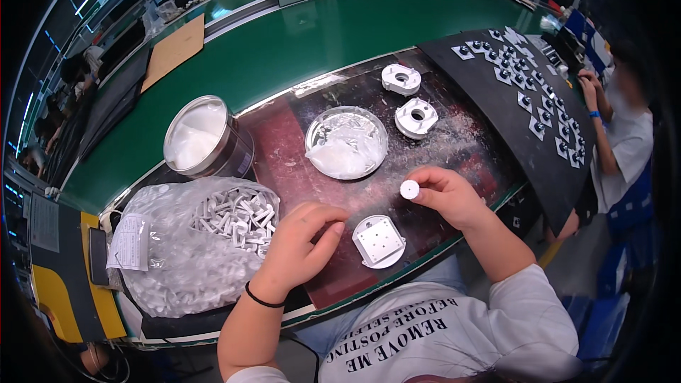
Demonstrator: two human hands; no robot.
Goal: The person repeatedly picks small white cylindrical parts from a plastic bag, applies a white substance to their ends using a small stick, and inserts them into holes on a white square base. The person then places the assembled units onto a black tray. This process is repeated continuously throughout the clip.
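A small round white gear [409, 189] with a toothed rim is pinched between the thumb and fingers of my right hand [448, 196]. Below it, on the dark red work mat [312, 284], lies a white housing part [380, 242] with a square plate and several small holes. My left hand [303, 241] hovers to the left of that part, fingers loosely bent and slightly apart, with nothing visible in them. Close to its left is a clear plastic bag [170, 255] full of small white plastic pieces [237, 216].
A round metal tin lid [369, 159] holding crumpled clear film and an open metal can [245, 159] stand farther back. Two white ring-shaped housings [416, 118] sit at the back right. A black board [489, 99] carries several small parts. At far right another person [624, 128] is working.
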